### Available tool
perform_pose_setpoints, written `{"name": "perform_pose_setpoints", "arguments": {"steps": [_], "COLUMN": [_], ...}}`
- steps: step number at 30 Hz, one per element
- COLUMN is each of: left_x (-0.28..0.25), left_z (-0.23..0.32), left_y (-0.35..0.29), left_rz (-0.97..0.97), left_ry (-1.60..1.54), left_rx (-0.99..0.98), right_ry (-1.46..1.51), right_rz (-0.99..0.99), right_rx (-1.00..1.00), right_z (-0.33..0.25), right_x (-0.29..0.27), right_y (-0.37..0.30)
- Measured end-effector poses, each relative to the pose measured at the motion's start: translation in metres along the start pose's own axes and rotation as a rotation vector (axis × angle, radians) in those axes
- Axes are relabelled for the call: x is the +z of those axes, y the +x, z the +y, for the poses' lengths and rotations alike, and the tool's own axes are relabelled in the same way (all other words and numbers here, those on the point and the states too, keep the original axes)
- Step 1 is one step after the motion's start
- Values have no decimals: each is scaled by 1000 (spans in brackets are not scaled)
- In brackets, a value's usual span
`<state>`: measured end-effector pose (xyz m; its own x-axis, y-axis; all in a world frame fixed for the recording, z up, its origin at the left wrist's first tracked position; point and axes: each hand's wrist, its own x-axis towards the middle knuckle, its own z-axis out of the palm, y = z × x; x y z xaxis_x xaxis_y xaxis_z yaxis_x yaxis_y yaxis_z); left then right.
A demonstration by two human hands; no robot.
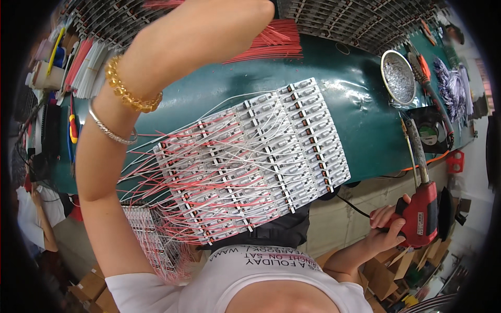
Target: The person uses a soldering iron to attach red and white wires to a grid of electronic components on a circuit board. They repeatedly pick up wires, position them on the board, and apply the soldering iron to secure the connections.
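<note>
My left hand [198, 41] is raised close to the camera, above the bench. Its wrist wears a gold bead bracelet [130, 94] and a thin silver bangle [110, 130]. The fingers run out past the top edge, so their state is hidden. My right hand [385, 229] hangs low at the right, off the bench edge, closed on a red soldering gun [420, 211]. The gun's long metal tip [409, 148] points up toward the bench. Between the hands lies a tilted panel of small white circuit boards [261, 156] strung with red and white wires.
The bench has a dark green mat [355, 120]. At the right are a metal bowl of shiny scraps [399, 78], a small black fan [430, 133] and purple wire bundles [454, 88]. Cut red wires [276, 39] lie at the back. Cardboard boxes [94, 287] stand below, with another person [31, 208] at the left.
</note>
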<state>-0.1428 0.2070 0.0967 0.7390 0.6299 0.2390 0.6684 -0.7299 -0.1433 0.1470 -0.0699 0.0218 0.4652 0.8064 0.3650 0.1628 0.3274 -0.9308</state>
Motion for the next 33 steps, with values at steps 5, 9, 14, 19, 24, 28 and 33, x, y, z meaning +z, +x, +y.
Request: {"name": "perform_pose_setpoints", "arguments": {"steps": [5, 9, 14, 19, 24, 28, 33], "left_x": [-8, 13, 30, 25, 32, 58, 80], "left_z": [19, 26, 37, 26, 28, 50, 58], "left_y": [9, 22, 36, 19, -27, -51, -51], "left_rz": [-332, -528, -646, -445, -191, 31, 104], "left_ry": [193, 198, 177, -87, -710, -837, -893], "left_rx": [71, 150, 52, 25, -210, -298, -353], "right_ry": [73, 108, 99, 163, 200, 28, -97], "right_rz": [-35, -88, -56, -57, -144, -100, -160], "right_rx": [34, 18, 72, 156, 199, 362, 447], "right_z": [8, 14, 14, 13, 8, -4, -3], "right_x": [4, 6, 9, 11, 36, 69, 96], "right_y": [-4, -6, -9, -12, -15, -18, -9]}}
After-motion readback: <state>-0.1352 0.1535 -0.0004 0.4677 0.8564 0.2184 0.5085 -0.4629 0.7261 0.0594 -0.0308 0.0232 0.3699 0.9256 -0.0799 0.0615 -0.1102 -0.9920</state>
